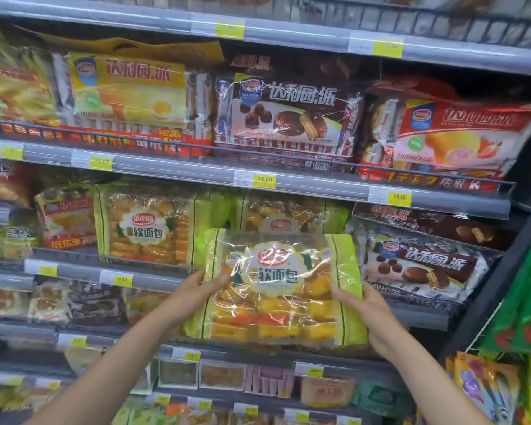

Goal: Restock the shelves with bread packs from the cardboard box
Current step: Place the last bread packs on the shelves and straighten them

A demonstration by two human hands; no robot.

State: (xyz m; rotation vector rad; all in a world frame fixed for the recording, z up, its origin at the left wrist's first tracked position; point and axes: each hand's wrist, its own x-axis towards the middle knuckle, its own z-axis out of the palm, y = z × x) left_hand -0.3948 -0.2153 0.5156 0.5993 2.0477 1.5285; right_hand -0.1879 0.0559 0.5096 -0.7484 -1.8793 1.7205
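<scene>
A green-edged clear bread pack [276, 289] full of yellow soft bread is held up in front of the middle shelf [319, 184]. My left hand [193, 294] grips its left edge, thumb over the front. My right hand [370, 317] grips its right edge from the side and behind. Two like bread packs stand on the shelf behind it, one at the left [147, 228] and one partly hidden [288, 216]. The cardboard box is not in view.
Chocolate pie packs [417, 265] lie right of the held pack, and a red pack [68, 222] stands at the left. The shelf above holds yellow, brown and red pie packs. Lower shelves carry small wrapped snacks. Green bags [524, 302] hang at the far right.
</scene>
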